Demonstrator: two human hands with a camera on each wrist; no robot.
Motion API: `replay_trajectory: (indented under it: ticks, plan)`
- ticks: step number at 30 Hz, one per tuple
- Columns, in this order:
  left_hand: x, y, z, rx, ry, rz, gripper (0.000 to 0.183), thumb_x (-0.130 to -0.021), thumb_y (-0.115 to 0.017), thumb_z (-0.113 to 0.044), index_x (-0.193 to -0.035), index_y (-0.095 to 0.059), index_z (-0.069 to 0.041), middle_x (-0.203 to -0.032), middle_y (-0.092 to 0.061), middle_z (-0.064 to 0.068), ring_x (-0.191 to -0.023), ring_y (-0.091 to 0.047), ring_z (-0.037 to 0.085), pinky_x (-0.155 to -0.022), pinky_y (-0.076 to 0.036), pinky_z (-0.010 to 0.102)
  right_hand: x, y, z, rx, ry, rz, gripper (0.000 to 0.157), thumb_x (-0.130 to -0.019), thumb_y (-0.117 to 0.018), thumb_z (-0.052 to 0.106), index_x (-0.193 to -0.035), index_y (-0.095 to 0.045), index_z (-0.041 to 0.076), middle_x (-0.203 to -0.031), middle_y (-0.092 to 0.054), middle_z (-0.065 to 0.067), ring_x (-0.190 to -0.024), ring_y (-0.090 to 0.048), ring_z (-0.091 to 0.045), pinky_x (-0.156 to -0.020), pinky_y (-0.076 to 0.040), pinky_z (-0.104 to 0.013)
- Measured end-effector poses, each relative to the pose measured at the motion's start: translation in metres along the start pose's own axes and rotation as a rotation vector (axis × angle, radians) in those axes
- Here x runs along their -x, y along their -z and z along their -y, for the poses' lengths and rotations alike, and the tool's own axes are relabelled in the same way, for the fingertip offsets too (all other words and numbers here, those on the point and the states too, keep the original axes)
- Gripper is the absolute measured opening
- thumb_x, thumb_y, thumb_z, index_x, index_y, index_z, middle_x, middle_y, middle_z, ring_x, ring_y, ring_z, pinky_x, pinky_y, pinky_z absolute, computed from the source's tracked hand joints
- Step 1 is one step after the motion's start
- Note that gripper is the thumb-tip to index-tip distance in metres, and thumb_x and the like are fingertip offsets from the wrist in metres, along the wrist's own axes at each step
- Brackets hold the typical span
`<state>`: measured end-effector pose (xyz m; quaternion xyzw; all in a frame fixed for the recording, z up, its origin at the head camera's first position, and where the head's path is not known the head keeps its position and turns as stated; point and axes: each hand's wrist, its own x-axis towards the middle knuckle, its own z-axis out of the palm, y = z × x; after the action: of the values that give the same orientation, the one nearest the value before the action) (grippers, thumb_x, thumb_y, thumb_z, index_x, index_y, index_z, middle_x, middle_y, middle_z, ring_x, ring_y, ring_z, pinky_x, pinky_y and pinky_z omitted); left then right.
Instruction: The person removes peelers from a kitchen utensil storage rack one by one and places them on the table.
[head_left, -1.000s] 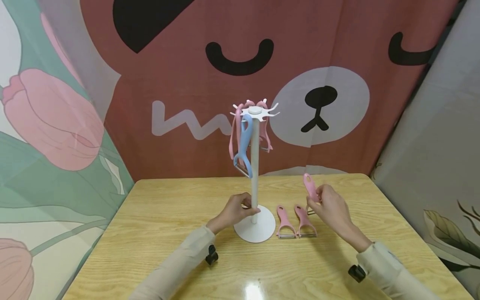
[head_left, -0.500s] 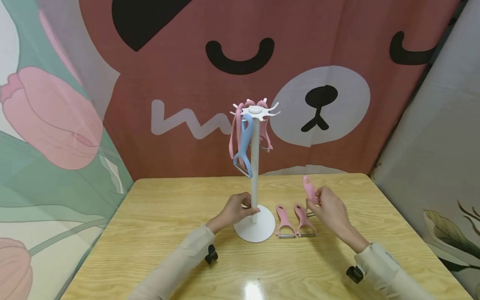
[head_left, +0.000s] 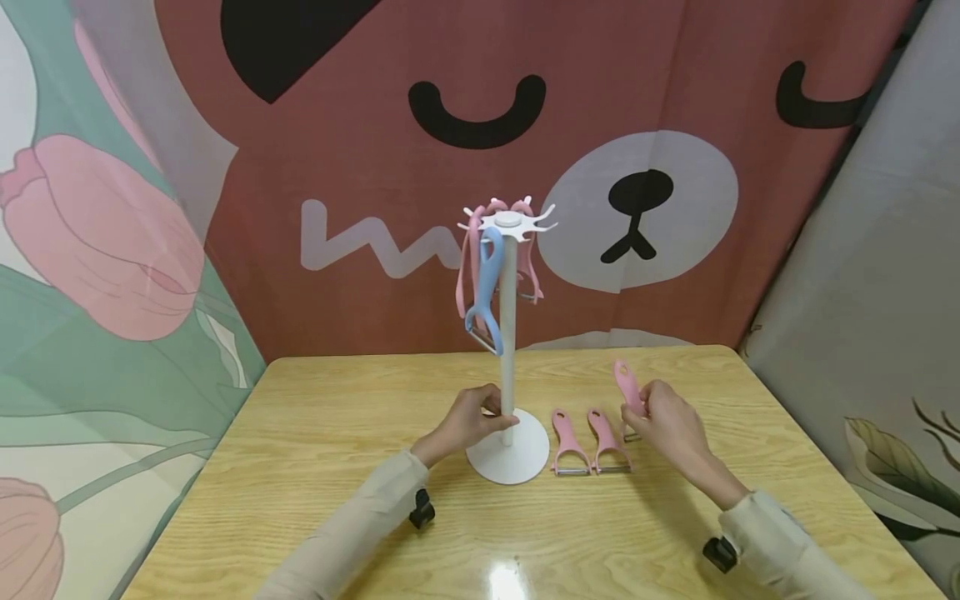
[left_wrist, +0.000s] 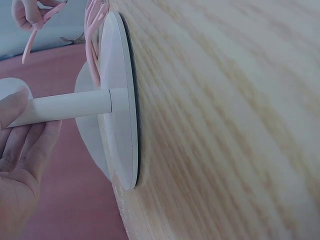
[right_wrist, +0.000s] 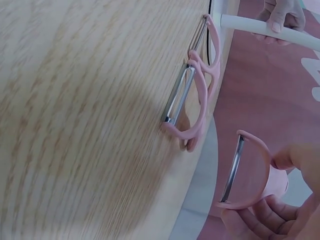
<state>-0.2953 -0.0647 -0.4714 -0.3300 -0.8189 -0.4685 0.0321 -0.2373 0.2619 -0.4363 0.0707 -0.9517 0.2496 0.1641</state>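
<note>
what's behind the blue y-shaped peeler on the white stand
Behind the blue peeler, part of a pink peeler and reddish printed backdrop show; whatever its body covers is hidden.

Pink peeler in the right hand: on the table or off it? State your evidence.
Off. In the right wrist view, the held peeler is clear of the table, backdrop showing between.

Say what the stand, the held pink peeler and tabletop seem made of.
Stand: coated metal or plastic; its smooth satin white leaves that open.
Held pink peeler: probably moulded plastic, evenly coloured, softly matte; its blade, silvery and shiny, looks like polished metal.
Tabletop: glossy wood or wood-look laminate, given grain streaks and glare.
</note>
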Motion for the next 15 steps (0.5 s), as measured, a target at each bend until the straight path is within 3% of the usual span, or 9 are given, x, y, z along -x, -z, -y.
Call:
replay_trajectory:
  ticks: [8,15]
  plan:
    - [0.0010,-0.0013,0.0003,-0.003,-0.012,-0.008,0.021,-0.086,-0.079,-0.010,-0.095,-0.065,0.002,-0.085,-0.071,0.007,-0.078,-0.069,0.018,-0.066,-0.055,0.023,0.0020,0.0001,-0.0050,0.026,-0.020,0.014,0.031,-0.087,-0.072,0.022,-0.095,-0.056,-0.003,-0.069,-0.050,-0.004,-0.054,-0.046,-0.017,-0.047,-0.038,-0.033]
    - [0.0001,-0.0007,0.0000,-0.009,0.000,-0.003,0.021,-0.086,-0.079,-0.010,-0.094,-0.064,0.001,-0.085,-0.071,0.007,-0.078,-0.068,0.014,-0.066,-0.055,0.023,0.0045,0.0007,-0.0090,0.050,-0.015,0.039,0.029,-0.087,-0.070,0.022,-0.091,-0.056,-0.003,-0.072,-0.049,-0.005,-0.056,-0.046,-0.018,-0.049,-0.039,-0.033]
